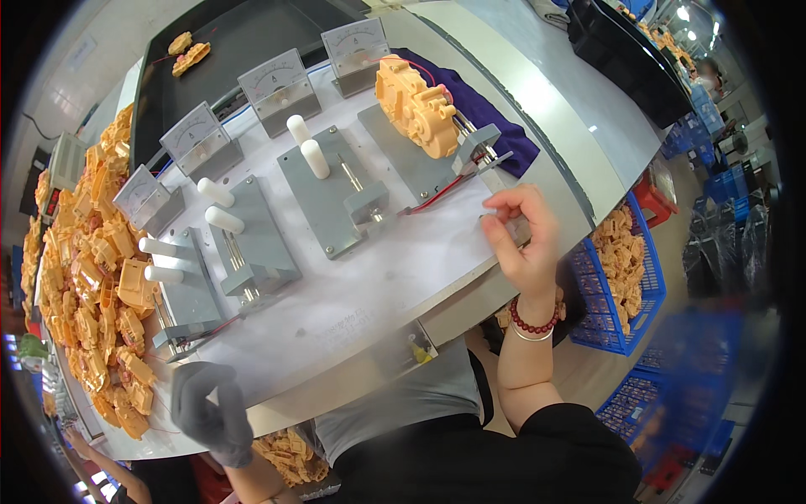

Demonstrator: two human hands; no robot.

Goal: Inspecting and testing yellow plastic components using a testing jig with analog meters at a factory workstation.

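My right hand (525,231), bare with a red bead bracelet (534,326), hovers above the table's near right side. Its thumb and index finger are apart, with nothing between them. Beyond it, a yellow-orange plastic gear housing (417,109) sits on the rightmost grey test fixture (399,164), beside a metal clamp block (480,144) with red and black wires. My left hand (211,413), in a grey glove, is at the near left edge, close to a heap of similar housings (92,286). Its fingers curl and are blurred; no held thing shows.
Three more fixtures with white pegs stand leftward, including a middle grey plate (323,210). Several analog meters (280,88) line the back. Behind them lies a black tray (252,42) with two housings. Blue crates (625,286) stand on the floor at right. A person's arm (105,462) shows lower left.
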